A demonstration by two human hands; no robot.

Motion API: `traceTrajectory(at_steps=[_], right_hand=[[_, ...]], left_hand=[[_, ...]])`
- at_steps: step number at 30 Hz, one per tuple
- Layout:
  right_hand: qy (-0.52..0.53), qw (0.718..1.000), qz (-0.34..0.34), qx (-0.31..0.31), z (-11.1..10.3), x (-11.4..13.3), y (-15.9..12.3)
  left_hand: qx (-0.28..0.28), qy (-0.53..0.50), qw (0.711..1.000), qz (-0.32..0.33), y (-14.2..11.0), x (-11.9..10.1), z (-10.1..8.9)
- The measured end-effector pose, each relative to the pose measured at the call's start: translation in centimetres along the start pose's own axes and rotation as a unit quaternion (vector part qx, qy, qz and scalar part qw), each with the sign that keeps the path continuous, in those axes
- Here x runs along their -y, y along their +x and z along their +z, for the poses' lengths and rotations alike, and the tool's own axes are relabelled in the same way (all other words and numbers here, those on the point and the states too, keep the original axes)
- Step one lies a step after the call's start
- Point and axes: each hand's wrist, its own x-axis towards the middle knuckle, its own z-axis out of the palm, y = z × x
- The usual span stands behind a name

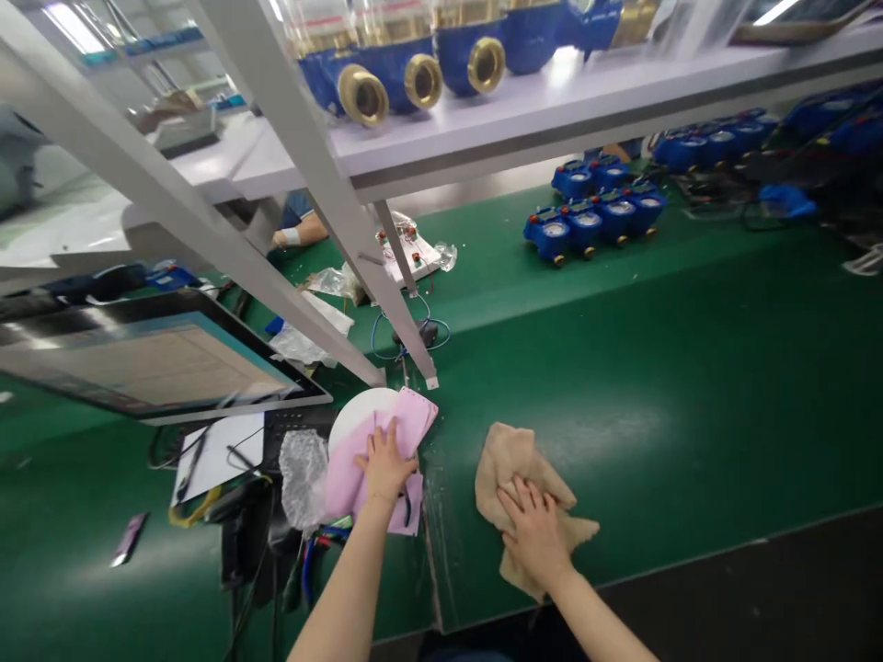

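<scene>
My left hand (387,467) rests on a few pink sheets of paper (343,475), its fingers spread. Under the sheets shows part of a white round object (365,405). Clear bubble wrap (303,478) lies just left of the paper. On the green tabletop to the right, my right hand (536,533) presses down on a crumpled beige cloth (503,457), fingers close together and slightly curled into its folds. Beside my left forearm lie pliers with blue and red handles (308,565), partly hidden.
A monitor (166,359) stands at the left, near a barcode scanner (235,533) and a utility knife (129,539). Shelf posts (372,267) rise ahead. Brass-ended blue meter bodies (469,55) sit on the shelf; several blue meters (586,221) stand below. Another person's arm (307,230) shows behind the posts.
</scene>
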Motion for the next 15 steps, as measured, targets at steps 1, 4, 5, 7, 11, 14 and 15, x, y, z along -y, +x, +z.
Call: traceTrajectory(at_steps=[1, 4, 5, 7, 11, 14, 15], right_hand=[[0.013, 0.997, -0.068, 0.030, -0.3, -0.2, 0.6], [0.053, 0.955, -0.265, 0.120, -0.7, 0.5, 2.6], [0.060, 0.943, -0.298, 0.133, -0.8, 1.0, 3.6], [0.061, 0.939, -0.316, 0.124, -1.1, 2.2, 6.0], [0.048, 0.960, -0.268, 0.069, -1.7, 4.1, 11.4], [0.041, 0.979, -0.195, 0.035, -2.1, 3.7, 14.5], [0.037, 0.988, -0.150, 0.017, -2.5, 2.9, 15.4]], left_hand=[[0.015, -0.012, 1.000, -0.011, 0.4, 0.1, -0.7], [0.055, -0.077, 0.994, -0.051, 1.8, 0.5, -2.2], [0.059, -0.100, 0.991, -0.064, 2.3, 0.7, -2.4], [0.061, -0.136, 0.986, -0.078, 3.1, 1.1, -2.4], [0.067, -0.164, 0.981, -0.083, 4.0, 1.7, -1.7], [0.073, -0.151, 0.981, -0.094, 4.2, 1.2, -1.6], [0.077, -0.140, 0.982, -0.096, 4.2, 0.8, -1.7]])
